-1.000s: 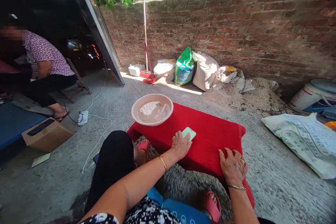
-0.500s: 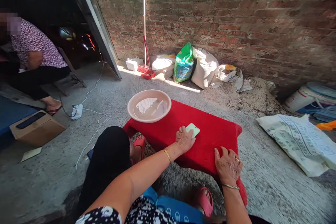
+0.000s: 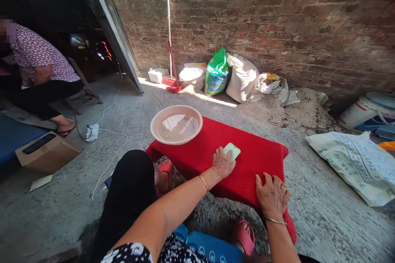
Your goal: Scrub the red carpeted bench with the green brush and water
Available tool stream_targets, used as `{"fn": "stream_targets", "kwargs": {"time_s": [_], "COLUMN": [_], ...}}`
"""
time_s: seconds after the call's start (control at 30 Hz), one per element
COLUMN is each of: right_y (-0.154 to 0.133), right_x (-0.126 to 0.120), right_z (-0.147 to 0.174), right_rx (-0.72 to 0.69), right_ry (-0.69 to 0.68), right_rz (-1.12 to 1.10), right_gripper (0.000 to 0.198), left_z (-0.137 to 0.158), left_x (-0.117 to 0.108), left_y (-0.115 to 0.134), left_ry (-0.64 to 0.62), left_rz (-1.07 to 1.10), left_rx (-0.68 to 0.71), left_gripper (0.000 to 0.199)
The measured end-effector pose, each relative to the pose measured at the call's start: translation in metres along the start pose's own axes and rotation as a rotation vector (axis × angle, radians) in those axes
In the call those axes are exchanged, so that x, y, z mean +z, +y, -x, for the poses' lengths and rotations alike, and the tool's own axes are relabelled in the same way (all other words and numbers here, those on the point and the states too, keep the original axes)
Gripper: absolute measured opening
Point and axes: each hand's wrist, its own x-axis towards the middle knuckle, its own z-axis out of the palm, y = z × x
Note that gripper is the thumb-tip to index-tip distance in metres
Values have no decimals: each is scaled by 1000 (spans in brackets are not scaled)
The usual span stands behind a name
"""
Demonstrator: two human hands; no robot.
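My left hand [image 3: 222, 163] is closed over the near end of a pale green flat block with rounded corners [image 3: 232, 152]; its exact kind I cannot make out. The block lies on a red cloth [image 3: 247, 137] draped over a low bench-like surface. My right hand [image 3: 273, 194] rests on the cloth near its right end, fingers spread, holding nothing. A pale pink basin [image 3: 154, 131] of water stands at the cloth's far left corner, apart from both hands.
Sacks [image 3: 242, 80] and a red dustpan [image 3: 175, 87] line the brick wall [image 3: 240, 20]. A white printed sack [image 3: 352, 164] lies to the right. At left, a seated person [image 3: 46, 57] is near a cardboard box [image 3: 51, 156] and a white cable [image 3: 105, 170] on the floor.
My left hand and the green block appear slightly further right along the cloth, though the whole view has also shifted a little. My right hand stays on the cloth.
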Motion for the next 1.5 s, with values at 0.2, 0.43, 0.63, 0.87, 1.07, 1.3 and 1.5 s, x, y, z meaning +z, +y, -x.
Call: {"fn": "stream_targets", "kwargs": {"time_s": [0.2,0.43,0.63,0.87,1.07,1.3,1.5], "right_y": [-1,-3,-2,-2,-2,-3,-4], "right_x": [-4,-5,-4,-4,-5,-8,-11], "right_z": [-1,-2,-1,-2,-2,-3,-5], "right_rx": [7,16,14,17,5,9,24], "right_ry": [-11,-36,-14,-23,-26,-39,-50], "right_rz": [-23,-32,-23,-32,-26,-19,-44], "right_gripper": [41,42,41,41,42,40,38], "left_z": [-24,-48,-26,-61,-70,-53,-102], "left_x": [-21,-30,1,-33,-25,-9,-40], "left_y": [-23,-43,11,-27,-23,29,-18], "left_ry": [96,129,-22,102,69,-164,119], "left_rz": [5,-52,2,23,-9,25,30], "left_rx": [-79,-251,96,-124,-225,184,-199], "left_gripper": [45,44,49,44,50,52,48]}}
